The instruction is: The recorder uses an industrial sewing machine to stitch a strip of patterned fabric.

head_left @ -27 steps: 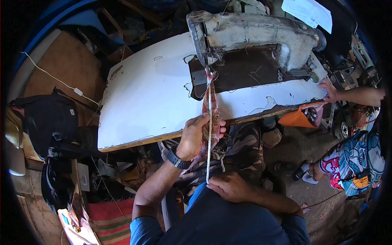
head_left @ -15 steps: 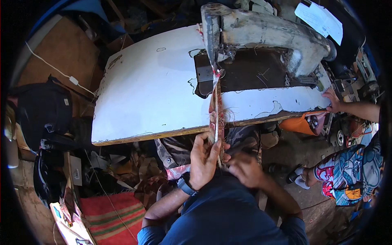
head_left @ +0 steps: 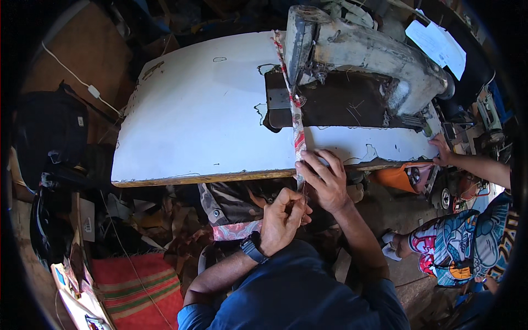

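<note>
I'd worry that the patterned strip [head_left: 297, 129], pinched in the left hand [head_left: 283, 217], under the right hand's [head_left: 325, 184] fingers (can't tell if they clamp), could skew ahead of them at the sewing machine [head_left: 363, 41] if tugged unevenly.

At 4 o'clock, large pale block characters [head_left: 499, 242] stand on a person's patterned clothing [head_left: 476, 245], bent by the rim. Toward 8 o'clock, a small barcode label [head_left: 88, 224] sits on a pale box [head_left: 86, 209]; its print is too small to read. Between 9 and 10, a small pale tag [head_left: 80, 121] on the black backpack [head_left: 52, 129] is likewise illegible.
</note>
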`<act>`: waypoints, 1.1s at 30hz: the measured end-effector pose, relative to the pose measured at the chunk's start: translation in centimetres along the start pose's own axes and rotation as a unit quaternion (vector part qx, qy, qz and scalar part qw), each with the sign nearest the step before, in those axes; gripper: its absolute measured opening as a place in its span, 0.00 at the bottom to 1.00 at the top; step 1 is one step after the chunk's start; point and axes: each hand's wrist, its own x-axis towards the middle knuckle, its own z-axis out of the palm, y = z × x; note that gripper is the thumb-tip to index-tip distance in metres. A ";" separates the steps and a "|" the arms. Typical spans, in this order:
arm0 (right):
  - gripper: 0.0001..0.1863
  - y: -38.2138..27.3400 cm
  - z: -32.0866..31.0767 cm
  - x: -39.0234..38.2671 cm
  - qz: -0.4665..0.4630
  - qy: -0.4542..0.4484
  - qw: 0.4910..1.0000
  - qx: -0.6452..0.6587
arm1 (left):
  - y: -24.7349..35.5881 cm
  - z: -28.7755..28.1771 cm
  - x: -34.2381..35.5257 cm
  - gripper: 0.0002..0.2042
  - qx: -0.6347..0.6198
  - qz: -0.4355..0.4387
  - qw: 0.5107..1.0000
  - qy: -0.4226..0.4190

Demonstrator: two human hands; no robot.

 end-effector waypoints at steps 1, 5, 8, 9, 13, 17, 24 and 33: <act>0.20 0.2 0.1 0.1 -0.007 0.012 1.000 0.009 | 0.3 0.2 0.0 0.05 -0.044 -0.003 0.999 -0.005; 0.15 0.5 -0.3 1.4 -0.013 0.053 0.998 0.020 | 1.8 1.2 0.3 0.06 -0.180 -0.021 0.983 -0.012; 0.14 0.8 -1.3 2.4 -0.012 0.070 0.997 0.032 | 2.7 2.0 0.5 0.06 -0.208 -0.011 0.978 -0.020; 0.13 0.8 -1.6 2.4 -0.017 0.049 0.998 0.044 | 2.8 1.9 0.5 0.06 -0.222 -0.010 0.975 -0.021; 0.13 0.6 -1.2 1.2 0.000 0.001 0.997 0.079 | 3.1 -0.1 1.1 0.07 -0.012 0.010 0.996 -0.087; 0.16 1.1 -2.4 1.4 0.010 -0.037 0.995 0.088 | 8.2 -5.1 5.7 0.11 0.346 0.110 0.928 -0.077; 0.15 0.5 -2.4 3.1 -0.010 -0.057 0.991 0.121 | 5.5 -13.6 27.7 0.16 0.480 0.319 0.816 -0.051; 0.18 2.4 -4.5 3.5 -0.002 -0.131 0.983 0.129 | 8.1 -6.8 34.2 0.19 0.681 0.045 0.726 -0.087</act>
